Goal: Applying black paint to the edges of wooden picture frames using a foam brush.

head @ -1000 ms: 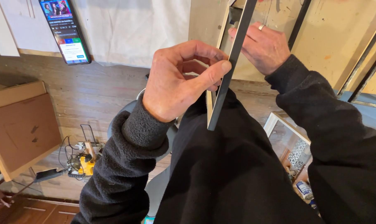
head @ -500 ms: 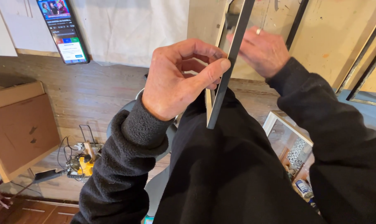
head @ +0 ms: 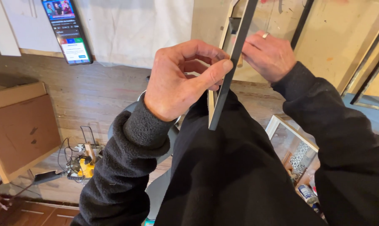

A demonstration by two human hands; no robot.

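A dark strip (head: 231, 62) is held upright in front of the chest by both hands.

The strip is pinched by the left hand (head: 177, 81), thumb pressed on its edge and fingers curled behind; higher up it is gripped by the right hand (head: 270, 54), fingers closed. The step in hand seems to be steadying or aligning it against a pale wooden piece (head: 225, 29) behind. A firm two-handed hold is judged necessary for any shift.

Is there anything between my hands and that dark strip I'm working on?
Nothing visible. The left hand already pinches the dark strip with its thumb on the front face, and the right hand touches it higher up from behind.
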